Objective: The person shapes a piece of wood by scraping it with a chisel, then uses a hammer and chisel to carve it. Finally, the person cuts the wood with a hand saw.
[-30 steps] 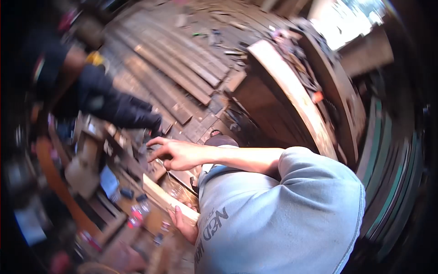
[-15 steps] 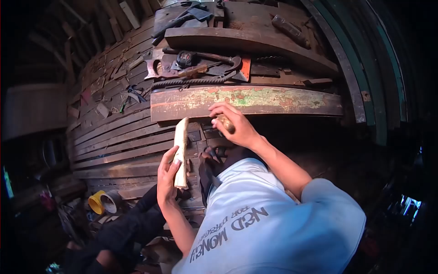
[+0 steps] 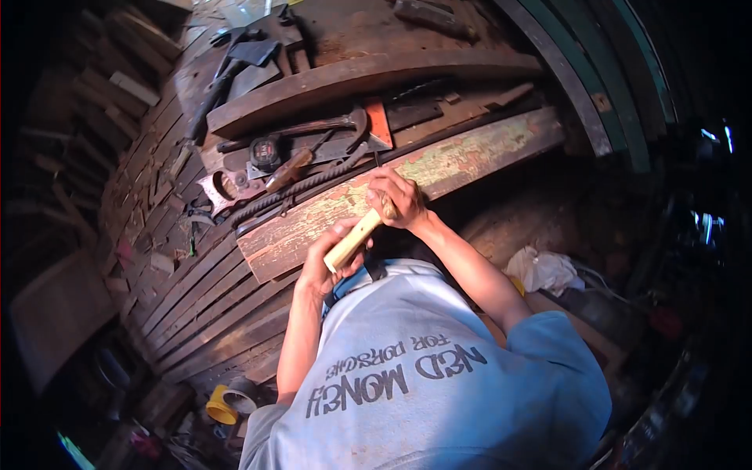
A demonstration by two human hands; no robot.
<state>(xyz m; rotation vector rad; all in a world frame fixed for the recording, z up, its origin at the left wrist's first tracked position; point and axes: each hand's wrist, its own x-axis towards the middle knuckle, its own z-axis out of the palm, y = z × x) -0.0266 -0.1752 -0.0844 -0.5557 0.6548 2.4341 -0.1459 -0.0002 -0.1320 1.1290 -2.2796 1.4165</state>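
So the pale wood piece point(image 3: 350, 241) isn't standing upright anymore. The left hand point(image 3: 325, 266) has tipped it over and brought its top end up against the right hand point(image 3: 401, 197), just above the painted bench plank point(image 3: 470, 153). Left fingers are wrapped around the wood, and right fingers are closed on a small wooden-handled tool point(image 3: 388, 210) whose tip is hidden. Looks to me like tool and workpiece are now lined up.

Left hand point(image 3: 327, 265), right hand point(image 3: 397, 200), both clenched
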